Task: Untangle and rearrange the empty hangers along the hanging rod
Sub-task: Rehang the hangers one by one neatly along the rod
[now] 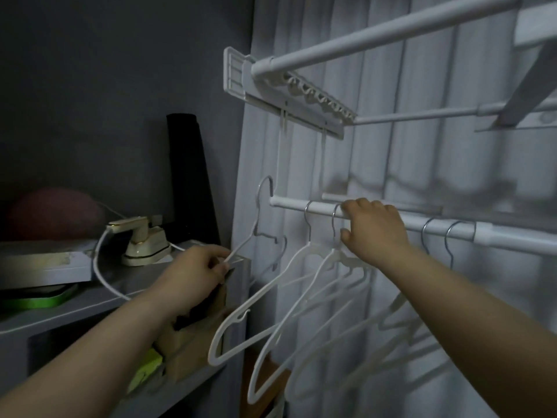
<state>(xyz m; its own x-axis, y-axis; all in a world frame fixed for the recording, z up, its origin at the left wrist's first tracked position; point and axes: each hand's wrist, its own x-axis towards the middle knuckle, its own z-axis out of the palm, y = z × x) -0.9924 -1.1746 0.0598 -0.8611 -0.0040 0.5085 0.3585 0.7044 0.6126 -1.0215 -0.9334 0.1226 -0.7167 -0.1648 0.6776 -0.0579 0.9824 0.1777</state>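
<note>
Your left hand (199, 276) fingers pinch the thin hanger (244, 245) by its arm, hook up at the rod (289, 204) tip. Your right hand (373, 230) fingers curl over the rod, clamped on it. Two white hangers (310, 246) hang just left of those fingers, two more hooks (423, 232) right. Curtain (391, 146) behind.
</note>
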